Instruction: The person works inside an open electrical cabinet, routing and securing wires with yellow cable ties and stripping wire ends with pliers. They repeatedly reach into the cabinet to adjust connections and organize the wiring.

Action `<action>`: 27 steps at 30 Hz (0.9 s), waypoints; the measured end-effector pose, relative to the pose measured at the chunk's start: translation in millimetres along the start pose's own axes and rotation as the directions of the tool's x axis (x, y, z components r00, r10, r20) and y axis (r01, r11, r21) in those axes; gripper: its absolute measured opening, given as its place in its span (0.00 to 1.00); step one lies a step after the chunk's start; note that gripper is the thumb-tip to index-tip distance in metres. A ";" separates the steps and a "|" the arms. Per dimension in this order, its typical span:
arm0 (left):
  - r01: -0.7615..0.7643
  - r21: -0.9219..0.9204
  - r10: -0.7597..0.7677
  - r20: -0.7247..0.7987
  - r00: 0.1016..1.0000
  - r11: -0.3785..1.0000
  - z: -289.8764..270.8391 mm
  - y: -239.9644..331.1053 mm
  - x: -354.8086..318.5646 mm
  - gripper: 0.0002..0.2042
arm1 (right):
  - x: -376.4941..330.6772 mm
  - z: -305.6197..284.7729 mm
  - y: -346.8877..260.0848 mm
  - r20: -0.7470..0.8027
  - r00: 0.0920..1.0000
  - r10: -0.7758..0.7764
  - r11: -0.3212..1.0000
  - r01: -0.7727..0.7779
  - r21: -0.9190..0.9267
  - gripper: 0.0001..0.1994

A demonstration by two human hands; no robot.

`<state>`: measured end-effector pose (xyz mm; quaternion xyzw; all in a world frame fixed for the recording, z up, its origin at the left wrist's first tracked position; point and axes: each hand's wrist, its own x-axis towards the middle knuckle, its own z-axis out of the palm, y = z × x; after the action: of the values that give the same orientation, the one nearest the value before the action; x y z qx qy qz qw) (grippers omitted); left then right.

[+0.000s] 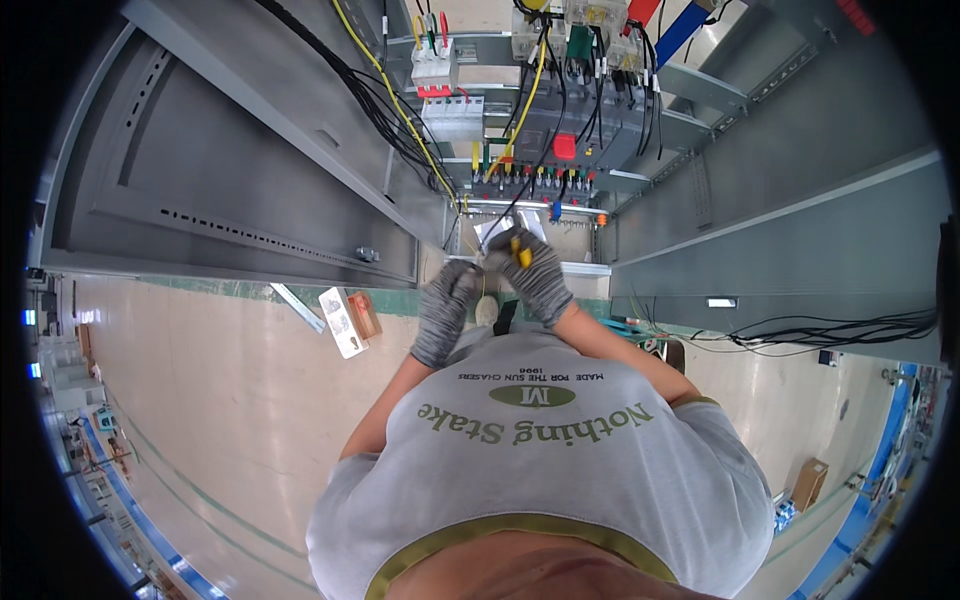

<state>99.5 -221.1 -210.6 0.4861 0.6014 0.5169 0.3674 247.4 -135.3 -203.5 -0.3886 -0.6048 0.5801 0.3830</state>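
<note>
Grey shirt [540, 450] fills lower center. Just past it, mid-frame: gloved left hand [446, 308] and right hand [530, 275], fingertips close together, maybe touching. Possible trouble: the yellow tool [524, 257] could slip or nick wire insulation if the gloved grip loosens or the angle is off; loose leads could snag on glove fabric. Right hand is closed around the yellow tool, center frame. Left hand is curled, fingers bent in; can't tell whether it pinches anything. Black wire [500, 226] runs down toward both hands; its end is hidden. Beyond, upper center: terminal row [540, 180], then red button [565, 146], white breakers [434, 68] top center-left. Grey cabinet panel [260, 180] upper left.
</note>
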 end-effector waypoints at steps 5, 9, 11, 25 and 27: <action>0.125 -0.044 -0.122 0.058 0.991 0.991 22.0 20.9 -20.6 0.10 | -15.6 -6.2 -21.4 0.176 0.975 0.135 0.990 -0.138 0.001 0.10; 0.144 -0.055 -0.140 0.075 0.987 0.988 28.9 31.9 -24.1 0.10 | -14.1 -15.4 -33.7 0.079 0.995 0.065 0.997 -0.067 0.024 0.11; 0.170 -0.088 -0.163 0.077 0.984 0.982 32.3 34.8 -23.9 0.10 | -2.3 -16.7 -45.8 -0.033 0.996 0.082 0.992 -0.078 0.096 0.13; 0.044 0.188 -0.064 0.098 0.993 0.981 9.9 -23.4 -6.1 0.10 | 168.8 -63.0 -118.7 -0.401 0.785 -0.472 0.873 0.354 -0.335 0.15; 0.057 0.228 -0.088 0.130 0.988 0.972 5.0 -26.9 0.5 0.10 | 177.8 -54.8 -121.7 -0.456 0.756 -0.469 0.875 0.328 -0.357 0.14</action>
<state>98.6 -219.2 -237.8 0.5369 0.6461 0.3969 0.3699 222.4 46.3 -77.7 -0.4399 -0.6138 0.2714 0.5967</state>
